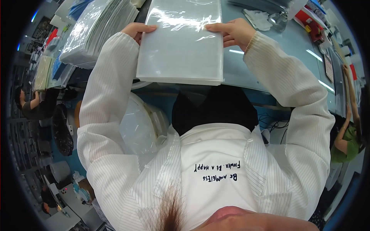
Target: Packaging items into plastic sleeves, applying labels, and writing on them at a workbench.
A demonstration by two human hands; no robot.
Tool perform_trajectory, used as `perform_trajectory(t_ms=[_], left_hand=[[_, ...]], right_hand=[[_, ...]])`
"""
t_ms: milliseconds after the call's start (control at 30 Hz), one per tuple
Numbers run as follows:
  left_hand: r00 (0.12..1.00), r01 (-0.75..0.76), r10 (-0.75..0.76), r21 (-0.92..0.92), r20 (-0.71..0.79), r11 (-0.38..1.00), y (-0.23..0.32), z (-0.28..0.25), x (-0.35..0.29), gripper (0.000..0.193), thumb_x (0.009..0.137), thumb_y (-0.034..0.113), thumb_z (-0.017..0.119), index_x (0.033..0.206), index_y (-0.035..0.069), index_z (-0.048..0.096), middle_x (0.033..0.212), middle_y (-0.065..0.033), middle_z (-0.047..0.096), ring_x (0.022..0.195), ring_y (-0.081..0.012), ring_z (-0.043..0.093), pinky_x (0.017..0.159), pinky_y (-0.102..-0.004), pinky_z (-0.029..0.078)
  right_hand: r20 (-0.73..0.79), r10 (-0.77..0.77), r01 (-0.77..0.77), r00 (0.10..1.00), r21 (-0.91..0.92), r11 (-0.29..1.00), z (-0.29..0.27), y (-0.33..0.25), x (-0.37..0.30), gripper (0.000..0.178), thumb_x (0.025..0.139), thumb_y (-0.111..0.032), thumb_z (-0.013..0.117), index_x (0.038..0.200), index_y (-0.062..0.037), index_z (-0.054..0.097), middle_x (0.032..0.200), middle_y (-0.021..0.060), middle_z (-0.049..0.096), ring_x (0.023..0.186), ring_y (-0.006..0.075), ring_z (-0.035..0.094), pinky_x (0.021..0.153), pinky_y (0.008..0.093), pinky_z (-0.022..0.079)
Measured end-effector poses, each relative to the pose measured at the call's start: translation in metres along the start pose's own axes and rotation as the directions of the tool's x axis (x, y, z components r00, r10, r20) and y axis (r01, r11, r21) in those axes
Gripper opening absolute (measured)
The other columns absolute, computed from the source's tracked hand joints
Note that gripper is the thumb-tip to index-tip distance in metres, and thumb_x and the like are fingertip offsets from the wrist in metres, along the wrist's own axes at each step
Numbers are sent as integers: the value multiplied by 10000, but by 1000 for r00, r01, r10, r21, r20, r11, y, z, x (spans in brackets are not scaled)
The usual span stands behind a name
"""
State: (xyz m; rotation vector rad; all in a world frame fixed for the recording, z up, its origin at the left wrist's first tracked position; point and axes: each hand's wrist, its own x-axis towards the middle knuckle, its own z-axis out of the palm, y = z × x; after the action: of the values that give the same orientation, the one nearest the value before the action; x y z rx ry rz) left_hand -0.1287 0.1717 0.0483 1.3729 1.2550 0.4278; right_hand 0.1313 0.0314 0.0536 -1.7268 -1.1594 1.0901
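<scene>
A neat stack of clear plastic sleeves (179,56) lies at the front edge of the table, directly before me. My left hand (138,30) grips its left side, thumb on top and the other fingers curled at the edge, partly hidden. On the opposite side my right hand (236,32) holds the stack the same way, its thumb pressed on the upper surface and its fingers along the edge. The near end of the stack reaches slightly past the table edge.
To the left rises a taller pile of clear plastic-wrapped sheets (90,38). The glossy table (241,73) extends right, with crumpled white tissue (260,20) and a red box (309,25). Below stands a bin with a clear liner (140,125). A person in green (347,144) is at far right.
</scene>
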Motion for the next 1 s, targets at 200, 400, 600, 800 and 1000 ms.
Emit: perform_trajectory(t_ms=[200, 400, 600, 800, 1000], left_hand=[[997, 15, -13, -28, 72, 999, -3, 12, 14, 430, 732, 276, 733, 1047, 3, 626, 884, -134, 660, 724, -200, 601, 780, -319, 476], [998, -17, 15, 39, 55, 999, -6, 16, 25, 449, 728, 287, 741, 1061, 5, 633, 834, -125, 662, 661, -183, 594, 740, -306, 493], [999, 7, -16, 297, 30, 955, -19, 28, 36, 508, 729, 425, 724, 1058, 45, 650, 976, -156, 640, 850, -241, 597, 830, -369, 476], [776, -335, 595, 664, -207, 669, -13, -19, -18, 396, 791, 418, 678, 1024, 97, 680, 933, -79, 673, 870, -187, 624, 781, -318, 500], [775, -543, 623, 392, -105, 742, -70, 1, -78, 365, 866, 249, 603, 1168, 43, 592, 1113, -131, 622, 1025, -244, 595, 878, -332, 457]], right_hand=[[3, 56, -56, 998, -23, 998, -7, 8, 4, 620, 710, -428, 738, 1011, 98, 607, 859, 167, 658, 727, 191, 659, 693, 232, 534], [-8, 47, -47, 999, -40, 998, -7, 15, 10, 631, 707, -435, 738, 1015, 99, 603, 848, 165, 657, 728, 178, 662, 685, 218, 535], [-26, 112, -114, 993, -125, 986, -9, 31, 20, 689, 676, -462, 758, 1013, 116, 591, 835, 185, 653, 686, 184, 662, 655, 202, 535], [-89, -459, 164, 884, -859, 484, -64, 17, 16, 496, 786, -376, 695, 1079, 13, 604, 838, 118, 667, 670, 161, 654, 617, 228, 531], [53, -414, 404, 909, -363, 840, -39, 38, -41, 450, 779, -309, 703, 1087, 0, 595, 1001, 123, 649, 840, 190, 645, 742, 282, 513]])
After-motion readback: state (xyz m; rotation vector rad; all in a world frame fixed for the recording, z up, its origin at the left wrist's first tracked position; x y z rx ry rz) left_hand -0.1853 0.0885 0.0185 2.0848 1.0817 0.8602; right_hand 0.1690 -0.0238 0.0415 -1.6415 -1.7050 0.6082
